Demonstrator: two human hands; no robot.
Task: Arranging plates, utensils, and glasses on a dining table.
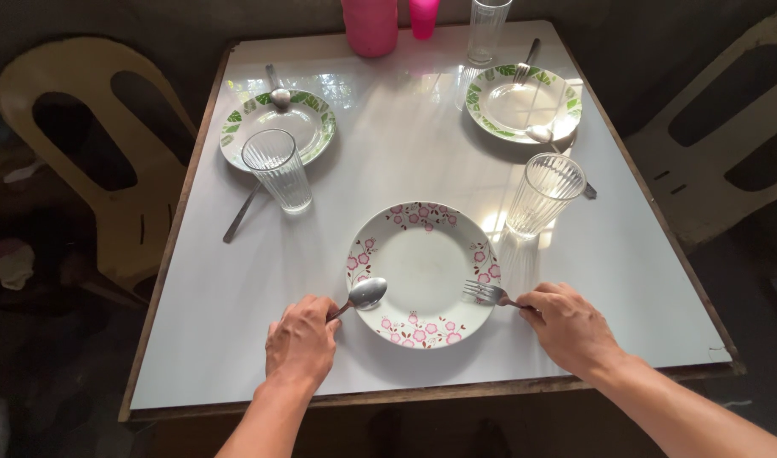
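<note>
Left hand (301,342): grip pinches the handle of a metal spoon (364,295), bowl on the rim of the round white pink-flowered plate (422,259). Right hand (569,326): grip closed on a metal fork (487,294), tines on the opposite rim. Plate sits on the white bench (405,153)

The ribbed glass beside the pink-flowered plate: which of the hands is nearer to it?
Right. The right hand holds a fork just below the ribbed glass; the left hand, holding a spoon, is across the pink-flowered plate from it.
</note>
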